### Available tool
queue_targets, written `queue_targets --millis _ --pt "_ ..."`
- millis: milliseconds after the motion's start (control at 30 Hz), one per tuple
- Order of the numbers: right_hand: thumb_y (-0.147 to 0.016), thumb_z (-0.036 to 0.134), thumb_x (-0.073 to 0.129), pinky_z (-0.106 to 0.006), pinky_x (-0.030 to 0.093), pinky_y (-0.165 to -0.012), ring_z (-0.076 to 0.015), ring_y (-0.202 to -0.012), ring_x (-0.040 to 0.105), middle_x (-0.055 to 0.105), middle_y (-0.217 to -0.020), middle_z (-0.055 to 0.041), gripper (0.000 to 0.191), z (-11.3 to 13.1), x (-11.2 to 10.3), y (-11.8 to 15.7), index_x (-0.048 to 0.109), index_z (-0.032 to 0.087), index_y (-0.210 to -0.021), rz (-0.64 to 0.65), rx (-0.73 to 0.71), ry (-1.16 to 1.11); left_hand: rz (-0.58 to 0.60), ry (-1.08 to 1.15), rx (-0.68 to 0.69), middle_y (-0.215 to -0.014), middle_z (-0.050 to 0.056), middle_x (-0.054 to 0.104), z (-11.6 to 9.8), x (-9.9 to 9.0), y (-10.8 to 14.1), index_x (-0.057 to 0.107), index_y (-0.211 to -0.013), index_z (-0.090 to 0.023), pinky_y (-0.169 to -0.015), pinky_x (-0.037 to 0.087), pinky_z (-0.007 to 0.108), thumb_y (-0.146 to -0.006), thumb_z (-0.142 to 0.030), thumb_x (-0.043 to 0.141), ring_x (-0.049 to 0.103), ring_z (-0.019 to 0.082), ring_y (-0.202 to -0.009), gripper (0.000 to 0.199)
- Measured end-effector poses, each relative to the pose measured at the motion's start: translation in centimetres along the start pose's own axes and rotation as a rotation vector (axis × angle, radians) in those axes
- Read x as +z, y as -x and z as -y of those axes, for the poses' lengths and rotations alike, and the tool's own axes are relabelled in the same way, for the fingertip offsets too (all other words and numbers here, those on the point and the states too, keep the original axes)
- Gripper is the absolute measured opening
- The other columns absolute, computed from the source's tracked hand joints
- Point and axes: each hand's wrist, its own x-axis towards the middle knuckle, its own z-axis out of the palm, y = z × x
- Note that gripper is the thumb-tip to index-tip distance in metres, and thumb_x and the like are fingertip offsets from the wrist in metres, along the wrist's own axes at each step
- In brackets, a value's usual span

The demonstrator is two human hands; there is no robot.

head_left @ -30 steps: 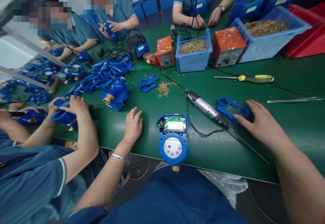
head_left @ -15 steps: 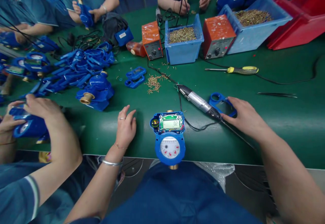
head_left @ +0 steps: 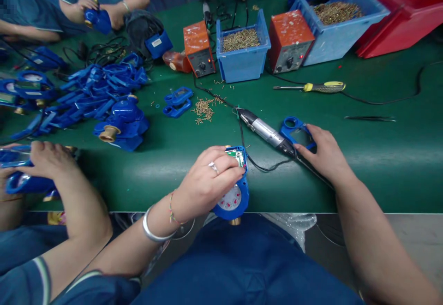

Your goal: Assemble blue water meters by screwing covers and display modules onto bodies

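A blue water meter (head_left: 234,210) lies at the table's near edge, its round dial partly showing and a green circuit board uncovered at the top. Over its upper part is my left hand (head_left: 209,178), fingers curled across the board and hiding the display. The fingertips rest at the meter's right rim; the thumb is out of sight. My right hand (head_left: 325,150) pinches the right side of a blue cover frame (head_left: 286,124) with a clear window. Left of that cover, a silver electric screwdriver (head_left: 265,130) with a black cord lies slanted on the table.
Loose brass screws (head_left: 204,110) lie beyond the meter, beside another blue cover (head_left: 177,102). Screw-filled blue bins (head_left: 242,65) and orange power boxes (head_left: 200,49) line the back. A yellow-black screwdriver (head_left: 323,86) and tweezers (head_left: 370,118) lie right. A co-worker's hand (head_left: 51,159) works at left.
My left hand has moved right from the bare table onto the meter, covering its display. My right hand stays at the blue cover. The whole view has shifted slightly.
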Motion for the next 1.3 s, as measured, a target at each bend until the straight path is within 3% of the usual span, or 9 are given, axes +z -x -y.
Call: queue_targets --millis 167,433,833,1300 --pt "-0.089 0.053 0.054 -0.049 0.037 -0.111 -0.0336 -0.130 0.047 0.051 -0.138 -0.0193 0.069 -0.1 0.0 0.1 0.043 0.009 -0.142 -0.019 -0.007 -0.005 0.130 -0.027 0.003 -0.088 0.006 0.067 0.3 1.0 -1.9 0.064 -0.091 -0.013 -0.094 0.048 0.042 -0.091 -0.016 0.058 0.058 0.019 -0.087 0.007" --pt "-0.089 0.052 0.056 -0.051 0.036 -0.112 -0.0338 -0.129 0.047 0.051 -0.139 -0.0180 0.068 -0.2 0.0 0.1 0.043 0.011 -0.141 -0.046 -0.002 -0.015 0.145 -0.051 -0.051 -0.090 0.006 0.067 -0.3 0.9 -2.1 0.062 -0.095 -0.013 -0.091 0.048 0.041 -0.092 -0.018 0.057 0.058 0.020 -0.090 0.007" --pt "-0.088 0.053 0.056 -0.051 0.036 -0.112 -0.0334 -0.128 0.048 0.051 -0.138 -0.0166 0.068 -0.6 0.0 0.2 0.045 0.011 -0.140 -0.068 0.003 -0.040 0.269 -0.286 0.010 -0.087 0.006 0.062 -0.9 1.4 -3.1 0.060 -0.089 -0.013 -0.106 0.041 0.047 -0.093 -0.012 0.050 0.052 0.020 -0.087 0.011" --pt "-0.088 0.053 0.054 -0.055 0.032 -0.114 -0.0342 -0.132 0.045 0.049 -0.141 -0.0166 0.069 -0.9 0.1 0.3 0.041 0.013 -0.143 -0.062 0.011 -0.067 0.265 -0.318 0.032 -0.089 0.007 0.061 -0.8 1.3 -2.4 0.061 -0.092 -0.013 -0.108 0.041 0.050 -0.092 -0.008 0.043 0.051 0.021 -0.088 0.019"
